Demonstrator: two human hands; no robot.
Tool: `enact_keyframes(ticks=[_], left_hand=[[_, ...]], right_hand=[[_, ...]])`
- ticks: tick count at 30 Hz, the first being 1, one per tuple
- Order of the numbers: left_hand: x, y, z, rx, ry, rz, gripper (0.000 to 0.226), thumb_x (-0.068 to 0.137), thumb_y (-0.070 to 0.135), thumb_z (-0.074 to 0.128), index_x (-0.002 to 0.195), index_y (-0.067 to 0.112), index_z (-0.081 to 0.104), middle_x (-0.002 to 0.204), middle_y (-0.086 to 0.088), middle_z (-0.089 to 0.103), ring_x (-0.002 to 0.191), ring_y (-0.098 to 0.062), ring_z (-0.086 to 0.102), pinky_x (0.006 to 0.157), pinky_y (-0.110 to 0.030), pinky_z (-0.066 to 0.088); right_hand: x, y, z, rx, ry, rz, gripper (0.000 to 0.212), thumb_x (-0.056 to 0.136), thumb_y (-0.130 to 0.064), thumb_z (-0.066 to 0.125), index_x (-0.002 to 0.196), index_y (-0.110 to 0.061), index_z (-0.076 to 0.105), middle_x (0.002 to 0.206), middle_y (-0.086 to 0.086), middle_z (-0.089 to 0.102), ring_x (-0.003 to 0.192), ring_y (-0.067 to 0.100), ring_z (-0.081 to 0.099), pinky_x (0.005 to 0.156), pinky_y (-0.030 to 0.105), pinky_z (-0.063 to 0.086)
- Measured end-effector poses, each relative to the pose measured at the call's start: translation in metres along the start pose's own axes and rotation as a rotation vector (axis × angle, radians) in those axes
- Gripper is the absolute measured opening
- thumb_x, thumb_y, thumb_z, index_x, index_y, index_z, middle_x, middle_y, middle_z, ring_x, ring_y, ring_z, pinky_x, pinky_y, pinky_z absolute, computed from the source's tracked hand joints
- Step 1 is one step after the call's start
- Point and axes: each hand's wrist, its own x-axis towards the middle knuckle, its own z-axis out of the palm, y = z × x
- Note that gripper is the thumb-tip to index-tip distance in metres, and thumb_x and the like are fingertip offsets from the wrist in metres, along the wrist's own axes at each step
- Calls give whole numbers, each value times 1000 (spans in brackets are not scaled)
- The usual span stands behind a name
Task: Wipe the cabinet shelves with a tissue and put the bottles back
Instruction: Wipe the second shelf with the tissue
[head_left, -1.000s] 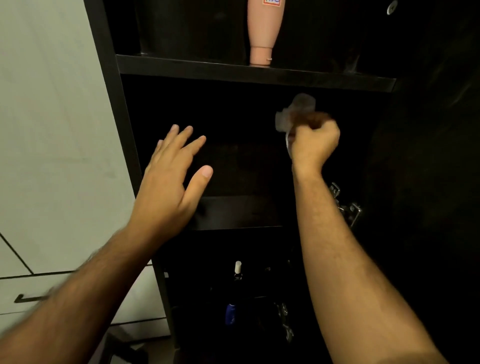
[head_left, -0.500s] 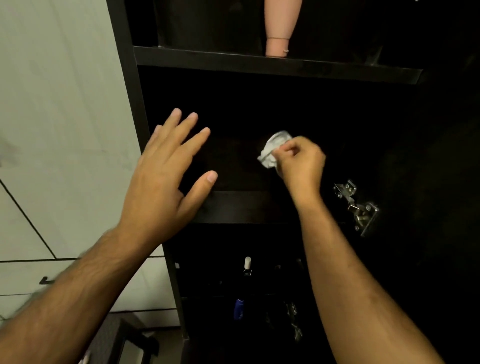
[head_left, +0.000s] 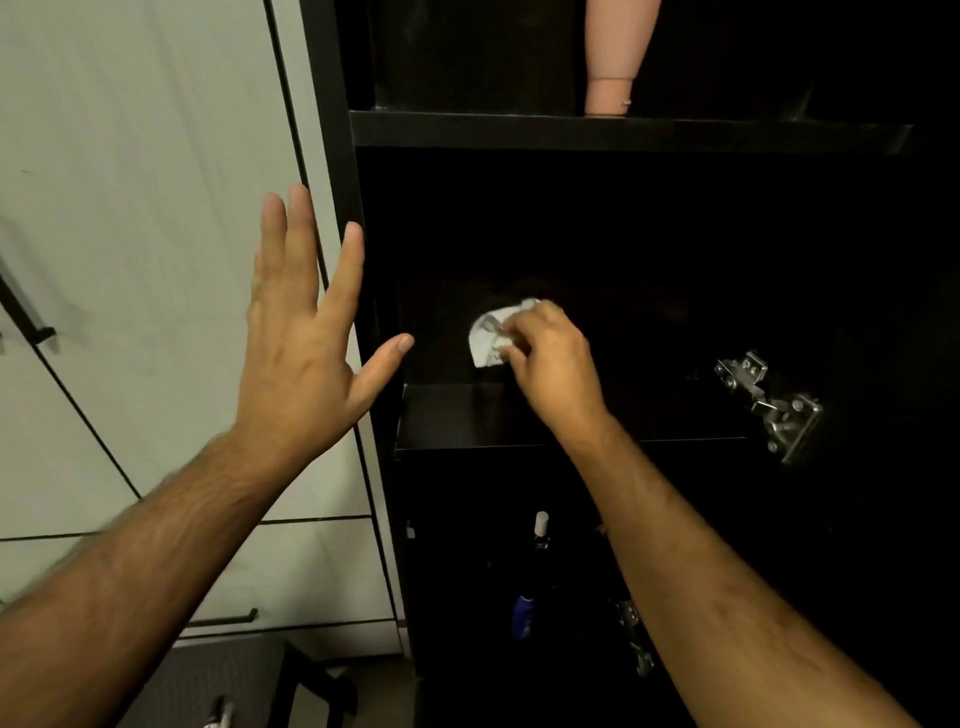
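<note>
My right hand (head_left: 553, 366) pinches a crumpled white tissue (head_left: 491, 335) down on the dark middle shelf (head_left: 467, 415) of a black cabinet. My left hand (head_left: 301, 343) is raised with fingers spread, in front of the cabinet's left side panel (head_left: 332, 156), holding nothing. A pink bottle (head_left: 613, 57) stands neck down on the upper shelf (head_left: 571, 130). In the dim lower compartment stand a dark bottle with a white cap (head_left: 540, 530) and a blue bottle (head_left: 522, 616).
A metal door hinge (head_left: 769, 405) sticks out at the cabinet's right side. White cupboard doors with black handles (head_left: 156, 208) fill the left. A dark stool or crate (head_left: 234, 686) sits on the floor at the bottom left.
My right hand has come down from under the upper shelf to the middle shelf with the tissue and shifted left. My left hand moved left, toward the side panel.
</note>
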Motion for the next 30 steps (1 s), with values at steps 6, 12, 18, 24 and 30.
enact_keyframes(ticks=[6, 12, 18, 24, 30], left_hand=[[5, -14, 4, -65, -16, 26, 79, 95, 40, 58, 152, 6, 15, 156, -32, 7, 147, -43, 0, 120, -54, 13], [5, -19, 9, -130, -42, 38, 78, 96, 38, 54, 152, 7, 12, 158, -30, 5, 148, -41, 1, 121, -50, 11], [6, -24, 11, -173, -54, 44, 79, 95, 40, 54, 153, 10, 10, 158, -29, 3, 148, -40, 0, 121, -49, 12], [5, -22, 12, -210, -42, 30, 79, 95, 39, 54, 153, 8, 10, 158, -28, 2, 148, -40, 0, 121, -49, 11], [8, -20, 14, -263, -15, 44, 79, 94, 32, 57, 151, 4, 10, 157, -31, 3, 148, -43, 1, 121, -52, 11]], right_hand=[[39, 6, -47, 214, 390, 438, 8, 76, -16, 76, 81, -16, 70, 71, -8, 63, 69, 11, 63, 59, 7, 40], [62, -43, -14, 116, 441, 205, 14, 76, -11, 71, 89, -8, 74, 85, 7, 71, 79, 19, 66, 75, 23, 48], [0, -21, 21, -7, -32, 68, 10, 75, -12, 77, 79, -9, 68, 84, 6, 65, 79, 21, 63, 72, 30, 48], [45, 7, -41, 216, 500, 493, 9, 78, -12, 71, 82, -19, 68, 74, -8, 64, 71, 10, 63, 72, 30, 55], [82, -48, -23, 214, 536, 269, 14, 78, -15, 73, 91, -11, 75, 84, 0, 72, 78, 10, 65, 73, 13, 47]])
